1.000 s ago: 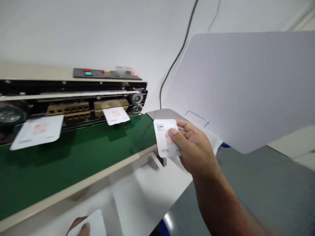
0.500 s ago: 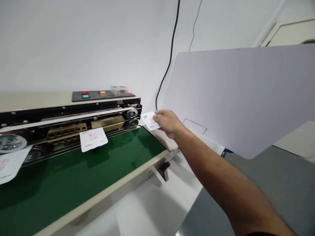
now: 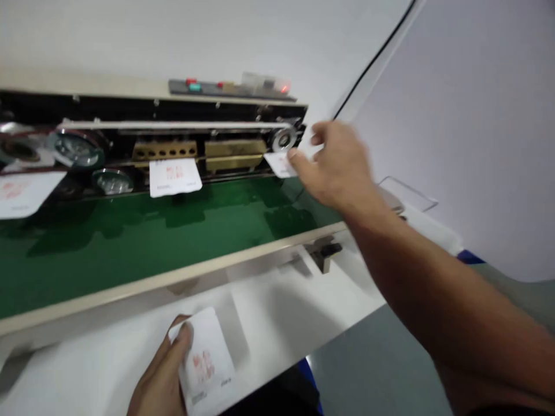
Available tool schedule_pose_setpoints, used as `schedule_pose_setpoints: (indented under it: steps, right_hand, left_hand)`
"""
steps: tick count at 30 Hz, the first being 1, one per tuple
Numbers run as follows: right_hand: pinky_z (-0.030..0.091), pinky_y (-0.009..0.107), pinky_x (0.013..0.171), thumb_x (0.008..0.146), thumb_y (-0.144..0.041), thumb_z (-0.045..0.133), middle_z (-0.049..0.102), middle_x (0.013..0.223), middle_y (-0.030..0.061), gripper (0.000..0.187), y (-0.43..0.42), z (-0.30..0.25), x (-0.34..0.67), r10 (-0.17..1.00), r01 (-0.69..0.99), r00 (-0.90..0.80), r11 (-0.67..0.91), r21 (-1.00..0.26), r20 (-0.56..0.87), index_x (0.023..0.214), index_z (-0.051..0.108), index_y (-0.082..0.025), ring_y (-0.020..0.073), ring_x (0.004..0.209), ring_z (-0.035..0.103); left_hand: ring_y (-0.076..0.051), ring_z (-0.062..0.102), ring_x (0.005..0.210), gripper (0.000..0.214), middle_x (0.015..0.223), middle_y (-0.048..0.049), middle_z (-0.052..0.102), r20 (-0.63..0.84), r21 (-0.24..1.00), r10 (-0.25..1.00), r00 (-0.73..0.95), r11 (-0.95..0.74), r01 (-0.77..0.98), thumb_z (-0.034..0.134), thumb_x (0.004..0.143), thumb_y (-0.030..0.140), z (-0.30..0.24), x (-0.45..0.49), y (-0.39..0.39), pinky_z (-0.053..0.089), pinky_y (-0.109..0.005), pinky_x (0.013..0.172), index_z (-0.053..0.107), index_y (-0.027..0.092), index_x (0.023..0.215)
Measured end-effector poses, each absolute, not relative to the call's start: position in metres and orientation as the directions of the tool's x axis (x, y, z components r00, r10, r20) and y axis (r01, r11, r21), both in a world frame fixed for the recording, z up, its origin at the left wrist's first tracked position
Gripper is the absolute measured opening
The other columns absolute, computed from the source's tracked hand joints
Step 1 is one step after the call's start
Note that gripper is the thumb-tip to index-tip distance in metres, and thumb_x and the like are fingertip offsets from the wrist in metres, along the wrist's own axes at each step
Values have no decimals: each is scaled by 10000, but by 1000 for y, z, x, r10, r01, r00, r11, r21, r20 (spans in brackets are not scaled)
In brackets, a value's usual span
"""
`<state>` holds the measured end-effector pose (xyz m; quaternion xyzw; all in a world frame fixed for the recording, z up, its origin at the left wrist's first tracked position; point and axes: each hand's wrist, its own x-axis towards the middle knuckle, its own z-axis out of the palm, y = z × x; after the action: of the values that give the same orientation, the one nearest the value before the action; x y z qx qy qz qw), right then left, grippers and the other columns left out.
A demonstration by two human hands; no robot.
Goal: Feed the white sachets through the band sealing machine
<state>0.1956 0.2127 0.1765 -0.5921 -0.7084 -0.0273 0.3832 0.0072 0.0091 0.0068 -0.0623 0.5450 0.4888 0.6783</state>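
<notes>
Sachet (image 3: 280,163) now at the right end of the green conveyor belt (image 3: 130,248), just below the steel roller (image 3: 284,138) of the band sealer (image 3: 87,115). Half a second earlier it was pinched in the right hand (image 3: 336,164). That hand has since opened: fingers spread and blurred with motion, thumb tip right at the sachet's edge. Cannot tell whether they still touch.

Left hand (image 3: 158,375) has come into view at the bottom, absent in the earlier frame. It is closed on a second sachet (image 3: 207,358), thumb over the upper corner, red print facing up, above the white table (image 3: 295,300).

Third sachet (image 3: 174,177) lies flat on the belt, in front of the left brass block (image 3: 165,151). Fourth sachet (image 3: 21,193) lies on the belt at the left edge, cut off by the frame.

Control panel (image 3: 229,88) sits atop the machine, small red lamp lit. White board (image 3: 459,115) stands at right, black cable (image 3: 373,63) along its edge. View pitched lower than before, machine now higher in frame.
</notes>
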Motion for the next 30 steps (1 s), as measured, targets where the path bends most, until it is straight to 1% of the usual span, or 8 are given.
schedule_pose_setpoints:
  steps: [1,3,5,7,14,21,26,30]
  right_hand:
    - [376,293,883,923,-266,674,559,1034,73,344,190,174,194,771,864,-56,355,-355,634,1183,562,-71,161,899,527]
    - [361,253,618,968,-337,616,562,774,18,199,142,159,193,736,795,-223,517,-318,639,881,579,-162,116,641,483]
    - [373,239,558,986,-429,602,551,756,6,244,100,130,190,777,602,-506,630,-491,376,966,573,-188,113,607,484]
    - [416,240,596,966,-411,626,568,839,19,263,71,92,183,764,493,-635,519,-698,119,1040,556,-168,124,674,514]
    - [440,237,693,1001,-337,477,598,881,43,228,65,35,171,745,276,-661,131,-952,-90,968,546,-122,141,776,562]
    - [418,183,631,944,-340,603,607,903,42,231,87,73,202,653,314,-723,16,-949,-228,1000,629,-118,124,759,549]
    - [413,173,643,872,-307,704,546,842,9,338,90,65,199,761,84,-620,-180,-980,-192,1103,525,-135,99,738,505]
    - [426,179,689,896,-269,681,547,907,29,320,85,58,196,732,10,-660,-215,-977,-168,1106,486,-124,102,803,507]
  left_hand:
    - [-251,676,1022,380,1017,0,710,-800,418,598,-50,495,-762,657,840,473,8,6,11,573,-360,811,550,366,1188]
    - [-227,687,943,289,952,21,690,-760,390,650,-20,431,-814,654,845,453,13,6,15,559,-359,820,583,333,1099]
    - [-192,681,850,193,894,34,662,-710,396,704,-15,381,-836,643,858,426,17,7,17,548,-343,813,597,285,982]
    - [-158,657,777,141,814,47,629,-673,429,739,-29,357,-830,622,881,396,18,9,17,535,-316,793,584,261,891]
    - [-126,551,697,220,757,23,607,-470,575,882,40,340,-744,533,928,457,3,7,9,448,-227,625,627,258,929]
    - [-114,522,646,235,663,15,595,-429,691,895,122,412,-594,652,862,444,7,4,5,416,-247,674,660,214,814]
    - [-90,535,622,274,702,21,594,-416,739,899,135,421,-527,676,846,450,4,5,2,427,-229,659,705,200,953]
    - [-89,522,612,279,782,2,633,-404,745,908,108,396,-538,661,862,427,1,6,4,441,-228,632,693,191,1008]
